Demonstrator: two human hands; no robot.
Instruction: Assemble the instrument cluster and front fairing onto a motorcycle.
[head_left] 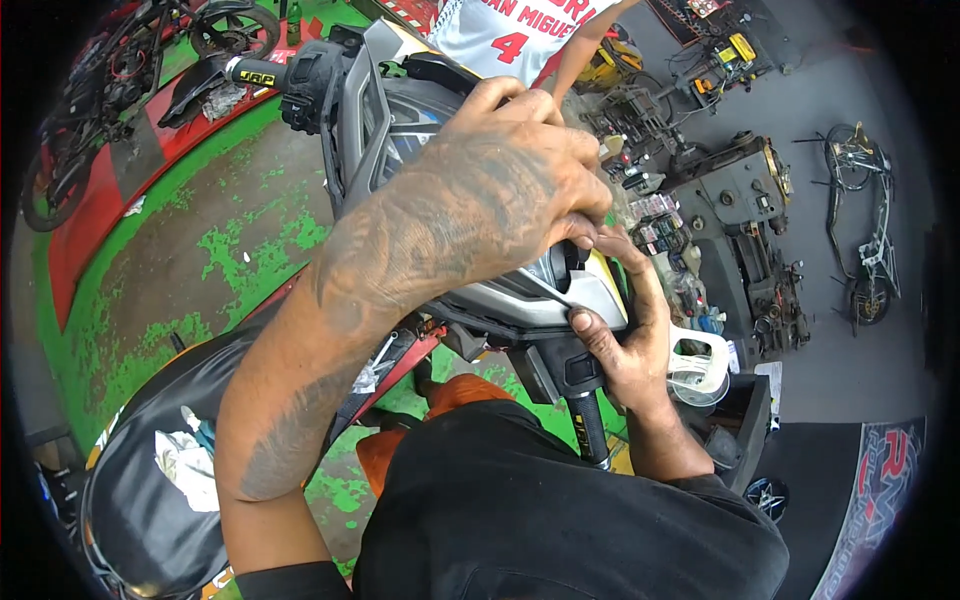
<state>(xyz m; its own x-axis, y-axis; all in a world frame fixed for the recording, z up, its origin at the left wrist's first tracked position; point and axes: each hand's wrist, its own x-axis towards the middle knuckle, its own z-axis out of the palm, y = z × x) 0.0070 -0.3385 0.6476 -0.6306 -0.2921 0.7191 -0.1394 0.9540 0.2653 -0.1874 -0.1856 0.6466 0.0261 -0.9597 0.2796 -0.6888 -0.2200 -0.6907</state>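
A scooter's grey and black handlebar cover [515, 308] lies under both my hands. My left hand [510, 185] reaches across its display, with fingers curled and thumb pinched in near the cover's right end. Whatever those fingers hold is hidden. My right hand [640, 345] wraps that same end, thumb on the near face and fingers over the far side. Its fingertips come close to my left thumb. One black handlebar grip [588, 425] points toward me below my right hand; the other grip [262, 73] sticks out at the upper left.
A person in a white jersey [500, 40] stands opposite. The black scooter seat [170, 520] carries a crumpled white cloth [187, 468]. To the right are a white plastic container [697, 362], a bench with metal parts [735, 190] and a bare motorcycle frame [872, 235]. Another motorcycle [110, 80] stands upper left.
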